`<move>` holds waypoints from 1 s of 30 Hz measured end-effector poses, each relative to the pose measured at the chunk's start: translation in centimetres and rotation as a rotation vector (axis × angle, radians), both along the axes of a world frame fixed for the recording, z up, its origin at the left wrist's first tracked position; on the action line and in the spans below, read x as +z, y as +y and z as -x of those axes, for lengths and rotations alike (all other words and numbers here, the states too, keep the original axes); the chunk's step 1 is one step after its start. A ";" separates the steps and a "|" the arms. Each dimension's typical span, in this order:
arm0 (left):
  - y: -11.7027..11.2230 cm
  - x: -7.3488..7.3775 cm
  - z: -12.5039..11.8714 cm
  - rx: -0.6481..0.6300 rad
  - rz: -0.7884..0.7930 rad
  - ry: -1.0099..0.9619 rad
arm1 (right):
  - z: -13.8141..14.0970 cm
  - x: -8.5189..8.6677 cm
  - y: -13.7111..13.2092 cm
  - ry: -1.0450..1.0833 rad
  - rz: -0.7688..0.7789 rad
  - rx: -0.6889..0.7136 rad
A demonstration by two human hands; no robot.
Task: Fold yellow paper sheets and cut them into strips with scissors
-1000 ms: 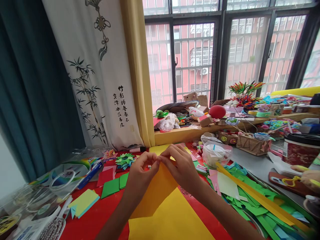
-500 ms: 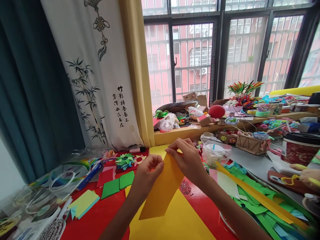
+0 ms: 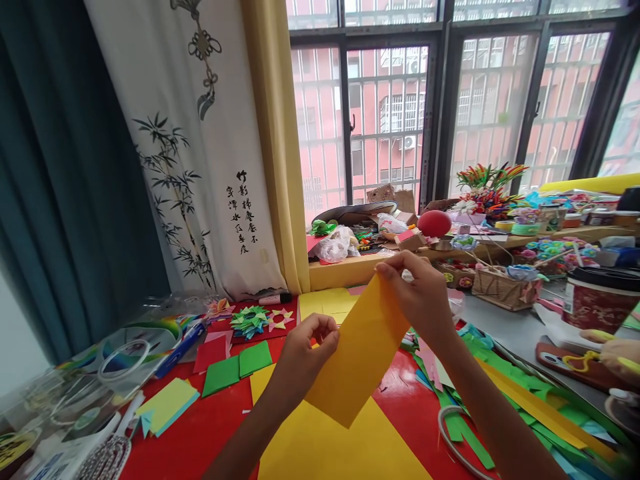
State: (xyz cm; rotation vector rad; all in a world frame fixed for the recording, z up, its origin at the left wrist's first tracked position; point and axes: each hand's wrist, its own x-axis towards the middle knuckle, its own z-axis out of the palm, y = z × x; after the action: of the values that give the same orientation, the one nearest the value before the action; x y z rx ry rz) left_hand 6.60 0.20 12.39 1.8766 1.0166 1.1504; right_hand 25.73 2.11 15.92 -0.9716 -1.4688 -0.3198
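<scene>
My right hand (image 3: 420,297) pinches the top end of an orange-yellow paper strip (image 3: 357,353) and holds it up over the red table (image 3: 200,427). My left hand (image 3: 305,353) is closed in a pinch on the strip's left edge, lower down. Beneath them a larger yellow sheet (image 3: 320,447) lies flat on the table, its far end (image 3: 325,303) near the window ledge.
Green squares (image 3: 237,370), a pile of folded paper stars (image 3: 250,321) and tape rolls (image 3: 123,357) lie to the left. Green and yellow paper strips (image 3: 520,413) are heaped on the right. Another person's hand (image 3: 615,353) holds scissors at the right edge. Craft clutter covers the wooden ledge (image 3: 350,270).
My right hand has lifted the strip up and to the right, away from the big yellow sheet. My left hand has followed slightly, still pinching the strip's edge.
</scene>
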 end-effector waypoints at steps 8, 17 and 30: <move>0.0 0.3 -0.1 0.011 -0.011 0.057 | -3.3 0.2 0.9 0.138 -0.012 -0.122; 0.8 0.2 0.7 -0.005 -0.058 0.127 | -5.7 0.3 1.0 0.295 -0.032 -0.210; 2.8 2.2 6.1 0.377 -0.255 0.613 | -6.3 0.6 0.9 0.368 -0.012 -0.182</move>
State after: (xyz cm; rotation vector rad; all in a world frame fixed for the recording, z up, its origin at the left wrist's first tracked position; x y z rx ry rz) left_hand 0.55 2.95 14.58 2.3857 1.6812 0.9491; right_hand 32.06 2.97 16.49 -1.0925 -1.0464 -0.2638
